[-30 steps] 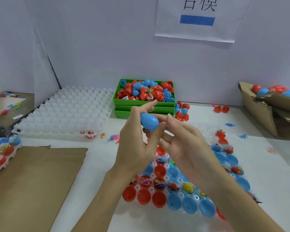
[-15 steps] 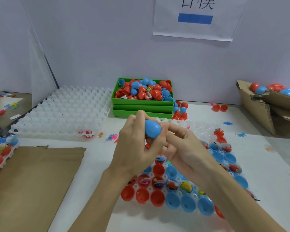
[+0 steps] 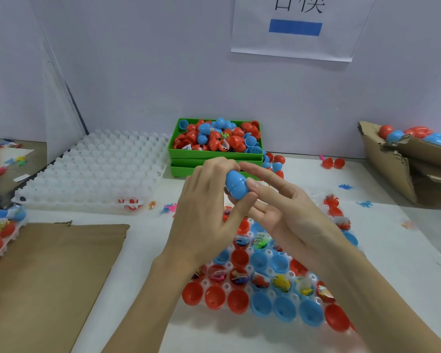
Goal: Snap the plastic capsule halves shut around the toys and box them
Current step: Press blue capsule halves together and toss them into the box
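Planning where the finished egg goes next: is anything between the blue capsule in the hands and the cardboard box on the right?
Nothing visible stands in the way. The blue capsule is held above the table by the left hand and right hand; toward the cardboard box lie only small loose toys, low on the table.
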A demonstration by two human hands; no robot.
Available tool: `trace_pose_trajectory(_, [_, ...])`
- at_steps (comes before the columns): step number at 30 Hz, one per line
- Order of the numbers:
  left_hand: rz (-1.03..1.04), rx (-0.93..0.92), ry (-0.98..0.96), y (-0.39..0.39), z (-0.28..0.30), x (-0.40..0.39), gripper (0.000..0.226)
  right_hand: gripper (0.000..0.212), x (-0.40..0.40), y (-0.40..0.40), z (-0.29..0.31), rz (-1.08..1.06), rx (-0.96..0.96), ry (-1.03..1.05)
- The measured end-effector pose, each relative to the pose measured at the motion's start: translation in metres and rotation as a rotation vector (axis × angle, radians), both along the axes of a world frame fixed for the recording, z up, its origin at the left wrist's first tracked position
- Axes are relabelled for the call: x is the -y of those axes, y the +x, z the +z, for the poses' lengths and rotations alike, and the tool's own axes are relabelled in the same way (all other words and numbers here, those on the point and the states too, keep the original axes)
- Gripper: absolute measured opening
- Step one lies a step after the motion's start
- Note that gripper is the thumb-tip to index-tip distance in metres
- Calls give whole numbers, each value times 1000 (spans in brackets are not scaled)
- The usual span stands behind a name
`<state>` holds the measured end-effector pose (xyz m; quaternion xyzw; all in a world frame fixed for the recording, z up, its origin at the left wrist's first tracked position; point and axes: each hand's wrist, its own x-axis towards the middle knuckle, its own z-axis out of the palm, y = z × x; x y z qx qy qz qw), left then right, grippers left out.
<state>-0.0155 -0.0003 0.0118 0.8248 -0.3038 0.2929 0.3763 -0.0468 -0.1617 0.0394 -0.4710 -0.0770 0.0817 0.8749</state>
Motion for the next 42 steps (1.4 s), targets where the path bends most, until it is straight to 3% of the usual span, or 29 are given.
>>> trace_pose_trajectory(2, [-14,-21,0,1,-2,0,59,47,1,0,0,-69,-1,-32])
trace_pose_trajectory(5, [-126,-114,-180,0,0,2,61,48,1,-1,0,-245,15,-163])
trace_pose_trajectory(10, [-140,37,-250,3,6,1,39,29,3,-4,-2,-479,155,-418])
trace_pose_trajectory(15, [-122,-7,-364,-5,8,7,49,24,-13,-11,-10,-639,378,-423])
trace_pose_trajectory(20, [-40,44,-383,-9,10,6,46,35,-20,-14,-13,-658,484,-435])
trace_pose_trajectory(33, [-44,106,-354,-8,8,5,38,29,-22,-16,-13,-760,523,-525])
trace_pose_trajectory(42, [16,148,-388,-12,6,10,37,22,-28,-21,-11,-686,474,-385])
